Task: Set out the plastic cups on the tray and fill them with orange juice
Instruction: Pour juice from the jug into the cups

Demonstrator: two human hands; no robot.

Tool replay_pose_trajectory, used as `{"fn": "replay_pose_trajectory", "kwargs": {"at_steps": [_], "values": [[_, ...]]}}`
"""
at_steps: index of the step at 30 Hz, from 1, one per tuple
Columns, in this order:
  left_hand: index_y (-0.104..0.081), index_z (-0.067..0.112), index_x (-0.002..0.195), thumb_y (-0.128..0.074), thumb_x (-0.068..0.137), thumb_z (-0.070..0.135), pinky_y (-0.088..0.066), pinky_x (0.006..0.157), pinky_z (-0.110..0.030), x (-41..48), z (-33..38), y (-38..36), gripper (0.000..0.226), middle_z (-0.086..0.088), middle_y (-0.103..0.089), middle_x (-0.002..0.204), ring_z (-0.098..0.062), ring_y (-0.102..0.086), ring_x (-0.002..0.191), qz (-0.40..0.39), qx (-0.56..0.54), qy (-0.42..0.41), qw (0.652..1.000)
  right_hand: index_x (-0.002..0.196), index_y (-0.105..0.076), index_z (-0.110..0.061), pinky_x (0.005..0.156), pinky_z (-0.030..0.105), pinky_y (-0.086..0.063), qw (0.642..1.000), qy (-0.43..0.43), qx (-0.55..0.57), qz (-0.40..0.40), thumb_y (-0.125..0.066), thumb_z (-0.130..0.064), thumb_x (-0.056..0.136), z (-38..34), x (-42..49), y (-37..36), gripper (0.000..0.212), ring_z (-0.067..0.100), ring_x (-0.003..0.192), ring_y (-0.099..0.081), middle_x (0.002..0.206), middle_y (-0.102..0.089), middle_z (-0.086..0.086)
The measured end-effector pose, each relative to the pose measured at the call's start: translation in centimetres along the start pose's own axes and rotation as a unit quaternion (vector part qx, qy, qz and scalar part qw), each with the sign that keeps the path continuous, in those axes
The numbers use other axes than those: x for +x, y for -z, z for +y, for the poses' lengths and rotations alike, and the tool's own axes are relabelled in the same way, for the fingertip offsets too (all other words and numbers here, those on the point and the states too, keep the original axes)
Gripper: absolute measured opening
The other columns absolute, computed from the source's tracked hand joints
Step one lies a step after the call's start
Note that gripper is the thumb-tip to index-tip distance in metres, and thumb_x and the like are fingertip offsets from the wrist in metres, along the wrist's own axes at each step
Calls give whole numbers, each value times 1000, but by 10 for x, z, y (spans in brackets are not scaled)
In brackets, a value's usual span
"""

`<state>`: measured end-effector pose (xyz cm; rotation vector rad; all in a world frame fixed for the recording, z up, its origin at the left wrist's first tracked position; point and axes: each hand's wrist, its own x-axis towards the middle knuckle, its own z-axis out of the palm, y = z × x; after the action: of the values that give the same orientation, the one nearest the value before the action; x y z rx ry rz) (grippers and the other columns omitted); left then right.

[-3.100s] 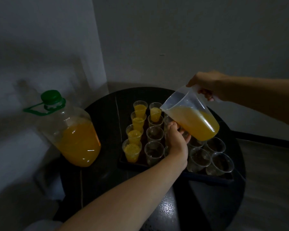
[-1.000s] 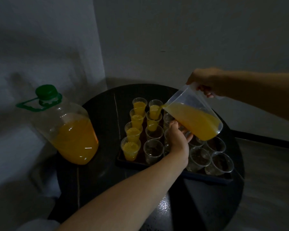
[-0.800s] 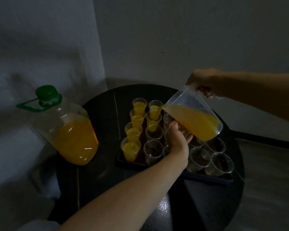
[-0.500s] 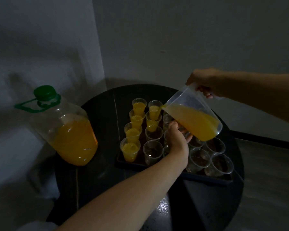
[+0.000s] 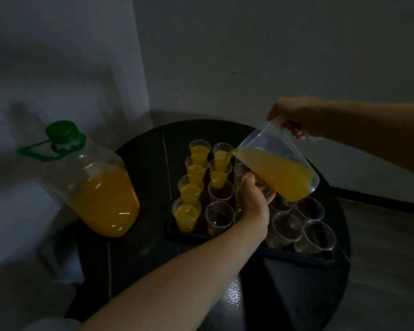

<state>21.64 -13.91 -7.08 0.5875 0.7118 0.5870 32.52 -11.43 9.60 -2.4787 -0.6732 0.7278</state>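
Dim corner, round black table (image 5: 144, 256): above its dark tray (image 5: 296, 258) the right hand (image 5: 296, 118) grips the handle of a translucent plastic jug (image 5: 277, 173), spout tilted left over a part-filled clear plastic cup (image 5: 218, 180). The left hand (image 5: 253, 201) props the jug's base, finger curl unclear. Empty cups (image 5: 220, 215) wait nearer.

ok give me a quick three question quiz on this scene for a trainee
1. True or false: the right hand holds the jug tilted.
2. How many cups in the tray's leftmost column hold juice? A two, B three, C four.
3. What colour is the bottle's cap?
Key: 1 true; 2 C; 3 green.
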Motion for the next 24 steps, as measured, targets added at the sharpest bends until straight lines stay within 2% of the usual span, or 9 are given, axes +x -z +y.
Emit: {"fn": "replay_pose_trajectory", "kwargs": {"at_steps": [7, 13, 19, 24], "values": [[-49, 23, 144, -37, 108, 42, -57, 90, -33, 0, 1, -1, 43, -5, -61, 133, -18, -63, 116, 6, -7, 0, 1000, 74, -50, -13, 55, 25, -32, 1000, -2, -14, 9, -52, -28, 97, -2, 0, 0, 28, 14, 54, -36, 63, -42, 5], [-47, 23, 145, -36, 108, 41, -56, 94, -36, 0, 1, -2, 43, -5, -60, 134, -18, -62, 117, -4, -3, -3, 1000, 72, -49, -14, 53, 24, -30, 1000, -2, 1, 4, -53, -28, 96, -3, 3, 2, 28, 14, 52, -34, 62, -41, 5], [-46, 23, 147, -36, 109, 39, -58, 84, -31, -2, 0, 1, 42, -7, -57, 137, -19, -61, 118, -2, -15, 5, 1000, 74, -51, -12, 53, 25, -32, 1000, -11, -1, 13, -54, -30, 97, 1, 6, 1, 29, 15, 54, -36, 62, -43, 6], [-47, 22, 146, -34, 109, 37, -57, 88, -33, -1, 1, -1, 41, -6, -58, 136, -18, -60, 118, -1, -12, 3, 1000, 71, -49, -13, 54, 26, -29, 1000, -4, -8, 9, -52, -30, 98, 1, 5, 0, 31, 15, 54, -34, 62, -40, 6]]}}
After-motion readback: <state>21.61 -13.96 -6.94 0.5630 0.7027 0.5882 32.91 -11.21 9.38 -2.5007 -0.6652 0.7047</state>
